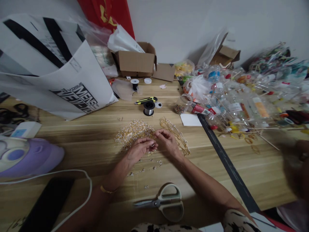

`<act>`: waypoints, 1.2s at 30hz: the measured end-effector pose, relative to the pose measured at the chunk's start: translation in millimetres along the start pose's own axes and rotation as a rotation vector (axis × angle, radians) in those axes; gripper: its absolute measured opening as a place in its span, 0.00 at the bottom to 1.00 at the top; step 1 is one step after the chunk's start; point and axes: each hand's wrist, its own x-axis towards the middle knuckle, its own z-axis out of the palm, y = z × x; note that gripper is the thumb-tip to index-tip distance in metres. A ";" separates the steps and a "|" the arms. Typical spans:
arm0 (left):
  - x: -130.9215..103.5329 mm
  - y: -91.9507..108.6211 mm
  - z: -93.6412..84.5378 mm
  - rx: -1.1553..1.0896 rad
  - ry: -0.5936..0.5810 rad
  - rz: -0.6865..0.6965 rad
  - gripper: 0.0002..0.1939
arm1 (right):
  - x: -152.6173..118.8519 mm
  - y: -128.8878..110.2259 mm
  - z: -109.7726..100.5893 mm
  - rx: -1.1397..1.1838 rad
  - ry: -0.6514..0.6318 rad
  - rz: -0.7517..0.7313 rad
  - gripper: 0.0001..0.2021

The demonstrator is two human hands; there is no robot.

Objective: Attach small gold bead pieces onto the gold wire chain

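My left hand (142,148) is closed in a pinch, with a small shiny ring-like piece at its fingertips. Close beside it, my right hand (167,140) is also pinched, but what it holds is too small to make out. A heap of gold and silver pieces (132,130) lies just beyond my left hand. Finished-looking gold and silver chains (177,135) stretch out behind and right of my right hand. Nearer to me, a thin beaded chain (147,169) curves below both hands. Large scissors (169,202) rest near the table's front, blades to the left.
Wire spools (148,109) and a yellow cutter (146,100) lie behind the heap. A white bag (79,83), purple object (38,156) and dark phone-like slab (48,203) stand left. Plastic bottles (236,106) crowd the right, beside a dark strip (227,161). Another person's hand (303,151) shows far right.
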 end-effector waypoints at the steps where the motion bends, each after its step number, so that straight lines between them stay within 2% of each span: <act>1: 0.1 -0.5 -0.4 -0.004 0.002 -0.009 0.07 | 0.0 -2.5 0.5 0.032 0.024 0.003 0.10; 6: -0.7 0.4 2.2 -0.015 0.051 -0.042 0.10 | -0.5 -9.3 2.4 0.095 0.066 0.009 0.12; 16: -1.5 0.8 7.4 0.055 0.133 -0.030 0.14 | -3.9 -12.0 3.7 0.145 0.040 0.030 0.11; 23: -0.9 -2.5 5.8 0.127 0.073 -0.056 0.15 | -2.5 -6.1 2.0 0.206 -0.009 0.070 0.12; 36: -2.4 0.9 7.7 0.191 0.039 -0.064 0.17 | -0.5 -3.2 -0.3 0.178 0.010 0.071 0.13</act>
